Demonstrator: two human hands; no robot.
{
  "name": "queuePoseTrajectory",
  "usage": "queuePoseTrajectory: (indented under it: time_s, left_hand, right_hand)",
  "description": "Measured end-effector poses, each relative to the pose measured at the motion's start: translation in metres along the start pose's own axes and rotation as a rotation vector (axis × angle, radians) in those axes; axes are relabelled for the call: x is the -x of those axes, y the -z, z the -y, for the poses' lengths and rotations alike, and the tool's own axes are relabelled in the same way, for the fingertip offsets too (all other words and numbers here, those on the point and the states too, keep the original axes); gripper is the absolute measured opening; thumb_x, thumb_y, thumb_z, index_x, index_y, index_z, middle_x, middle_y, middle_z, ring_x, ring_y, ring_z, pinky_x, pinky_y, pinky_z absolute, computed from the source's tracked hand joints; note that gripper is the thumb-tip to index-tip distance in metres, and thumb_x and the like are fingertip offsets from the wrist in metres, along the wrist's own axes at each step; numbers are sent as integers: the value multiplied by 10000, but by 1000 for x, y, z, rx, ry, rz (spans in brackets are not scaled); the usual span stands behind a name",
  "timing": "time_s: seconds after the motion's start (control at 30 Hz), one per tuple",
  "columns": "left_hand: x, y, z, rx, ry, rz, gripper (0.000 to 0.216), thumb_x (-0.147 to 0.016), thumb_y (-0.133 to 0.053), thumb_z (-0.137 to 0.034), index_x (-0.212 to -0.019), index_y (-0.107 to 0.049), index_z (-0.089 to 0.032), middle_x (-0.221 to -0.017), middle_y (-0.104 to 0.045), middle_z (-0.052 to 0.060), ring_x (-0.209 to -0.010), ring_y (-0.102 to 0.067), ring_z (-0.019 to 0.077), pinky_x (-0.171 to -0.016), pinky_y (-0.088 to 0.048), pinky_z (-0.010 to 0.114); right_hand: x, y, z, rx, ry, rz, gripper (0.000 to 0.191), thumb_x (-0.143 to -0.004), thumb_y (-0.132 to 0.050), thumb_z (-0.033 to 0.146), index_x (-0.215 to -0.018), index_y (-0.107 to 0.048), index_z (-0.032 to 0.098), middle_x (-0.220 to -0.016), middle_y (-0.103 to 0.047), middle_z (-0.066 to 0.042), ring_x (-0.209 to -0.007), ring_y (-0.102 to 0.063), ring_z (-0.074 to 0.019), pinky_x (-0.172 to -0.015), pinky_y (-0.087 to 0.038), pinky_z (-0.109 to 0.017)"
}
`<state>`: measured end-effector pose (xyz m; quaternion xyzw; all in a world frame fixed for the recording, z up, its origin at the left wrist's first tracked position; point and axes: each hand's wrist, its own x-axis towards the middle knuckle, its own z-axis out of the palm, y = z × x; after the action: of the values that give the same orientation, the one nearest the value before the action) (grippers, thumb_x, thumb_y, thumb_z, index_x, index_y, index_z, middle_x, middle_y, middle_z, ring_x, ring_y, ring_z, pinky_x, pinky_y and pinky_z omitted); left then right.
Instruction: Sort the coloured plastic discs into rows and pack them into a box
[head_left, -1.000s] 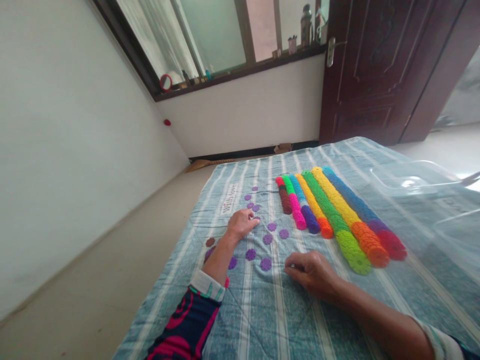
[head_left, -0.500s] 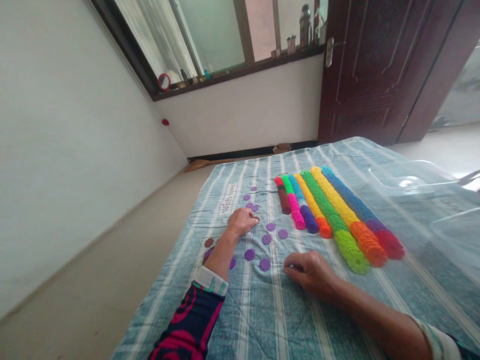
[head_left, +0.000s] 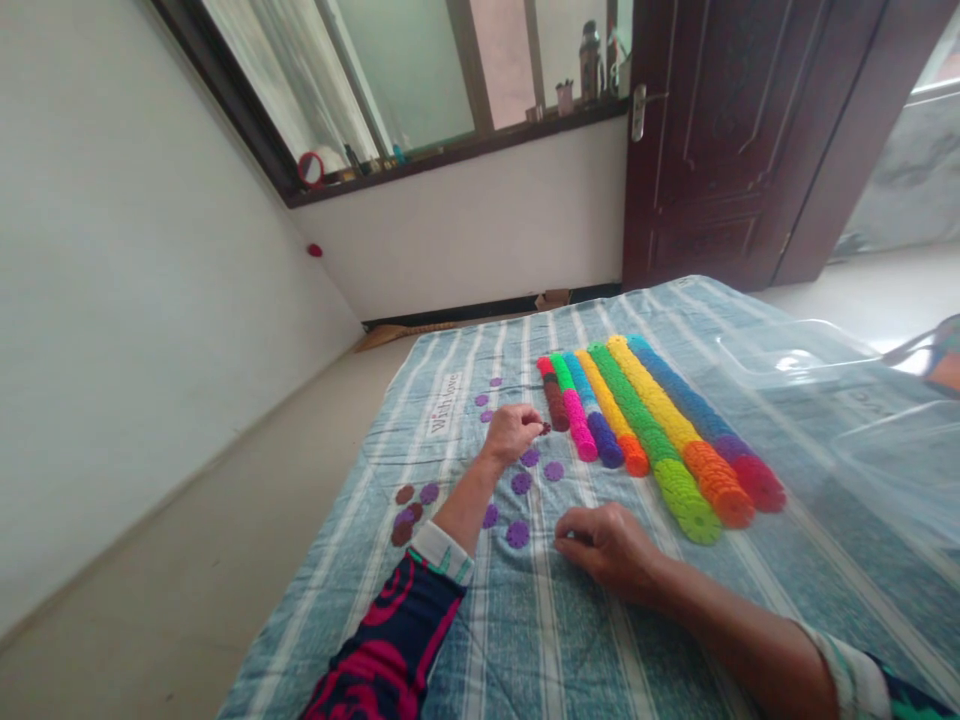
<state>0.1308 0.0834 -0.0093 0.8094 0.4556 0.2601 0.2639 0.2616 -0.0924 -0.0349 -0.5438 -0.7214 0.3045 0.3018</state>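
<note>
My left hand (head_left: 513, 435) pinches a small brown notched disc (head_left: 546, 428) by its edge. That disc is close to the near end of the brown-and-red row of discs (head_left: 556, 408). Loose purple discs (head_left: 517, 534) lie scattered under and around the left hand and forearm. Closer to me, my right hand (head_left: 611, 540) rests on the striped cloth with its fingers curled closed, and nothing shows in them. Several brown discs (head_left: 405, 494) lie with purple ones left of my left wrist.
Several long rows of coloured discs, such as the green row (head_left: 637, 415) and the blue row (head_left: 679, 400), lie side by side to the right. Clear plastic containers (head_left: 787, 365) stand at the far right. A printed label (head_left: 444, 402) marks the striped bedcover (head_left: 510, 640).
My left hand has moved right with the brown disc, from among the purple discs to the brown row's end. My right hand stays about where it was. The view has shifted slightly.
</note>
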Motion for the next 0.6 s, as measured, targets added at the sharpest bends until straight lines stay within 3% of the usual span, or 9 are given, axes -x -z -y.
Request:
queuePoseTrajectory:
  time_s: [0.23, 0.43, 0.6]
  left_hand:
    - [-16, -28, -13, -85, -47, -32, 128, -678, -578, -101, -666, -695, -155, -649, -669, 1, -652, -590, 127, -645, -439, 224]
    - [-17, -34, -12, -233, -21, -91, 92, -692, -612, -132, -699, -696, -168, -755, -679, 23, -746, -607, 148, -736, -459, 252]
    - [-13, -34, -16, -301, -5, -119, 104, -691, -633, -143, -772, -695, -162, -774, -659, 28, -735, -586, 150, -717, -449, 255]
  right_hand:
    - [-2, -2, -2, 6, 9, -20, 179, -804, -570, 252, -815, -743, 206, -660, -699, -7, -599, -596, -133, -574, -320, -226]
    - [-2, -3, -2, 6, 9, -24, 174, -802, -576, 253, -813, -742, 203, -654, -697, -8, -596, -593, -134, -571, -316, -228]
    - [-1, -2, -2, 9, 12, -8, 174, -808, -571, 252, -821, -738, 204, -646, -688, -3, -588, -581, -130, -571, -321, -226]
